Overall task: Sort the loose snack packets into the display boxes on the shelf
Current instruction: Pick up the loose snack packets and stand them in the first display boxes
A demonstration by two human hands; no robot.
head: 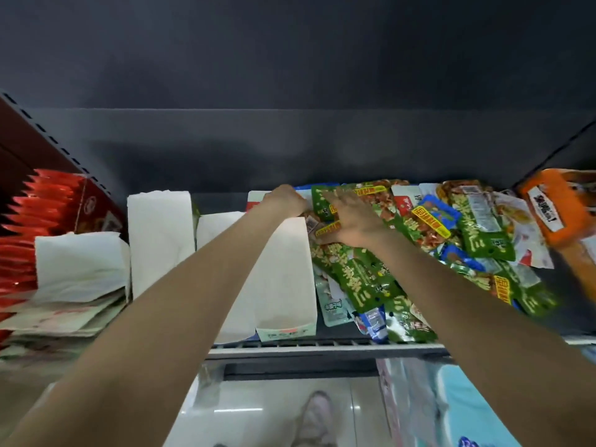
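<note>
The right hand point(351, 221) lies spread, fingers fairly straight, pressing on green snack packets point(358, 272) at the near-left edge of the loose heap. The left hand point(285, 201) is curled at the far end of a white display box point(283, 279) — what it grips, if anything, I cannot tell. The packets carry pale lettering and yellow-and-red tags, too blurred to read. Blue packets point(437, 211) lie among them. More white boxes point(159, 240) stand leftward on the shelf point(322, 348); red foil packets point(48, 201) beyond; an orange box point(561, 208) sits far right.

The scene is viewed from head height, facing forward and down, close behind both outstretched forearms.
</note>
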